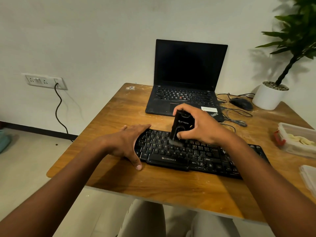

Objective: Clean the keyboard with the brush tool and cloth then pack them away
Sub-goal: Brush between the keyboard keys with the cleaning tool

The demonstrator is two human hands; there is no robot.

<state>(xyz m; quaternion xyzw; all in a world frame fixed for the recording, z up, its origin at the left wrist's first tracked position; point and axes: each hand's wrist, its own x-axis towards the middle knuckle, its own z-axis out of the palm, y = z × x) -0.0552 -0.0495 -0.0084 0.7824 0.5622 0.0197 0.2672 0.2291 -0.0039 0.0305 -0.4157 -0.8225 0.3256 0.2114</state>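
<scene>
1. head view: gripping the black brush tool [182, 124], the right hand [200, 125] has its fingers curled over the top and its thumb pinched against the lower front face, holding the tool upright with a slight tilt.
2. directly below that grip, the tool's pale bristles [175, 142] look blurred and meet the keys of the black keyboard [196, 155] around the middle letter rows.
3. to the left of the grip, the left hand [128, 142] lies flat with straight fingers over the keyboard's left end, thumb reaching down past the front edge onto the wooden table [153, 183]; it clasps nothing.
4. the keyboard stretches from under the left hand, beneath the grip, and on to the right, lying at a slant across the table.
5. just beyond the grip, farther from the person, an open laptop [188, 69] with a dark screen stands on the table.
6. to the right of the grip and farther back, a black mouse [242, 103] sits among loose cables, near a white plant pot [268, 98].
7. well to the right of the grip, a clear plastic container [297, 139] with a red clip sits at the table edge, with pale contents i cannot identify.
8. no cloth can be told apart with certainty.
</scene>
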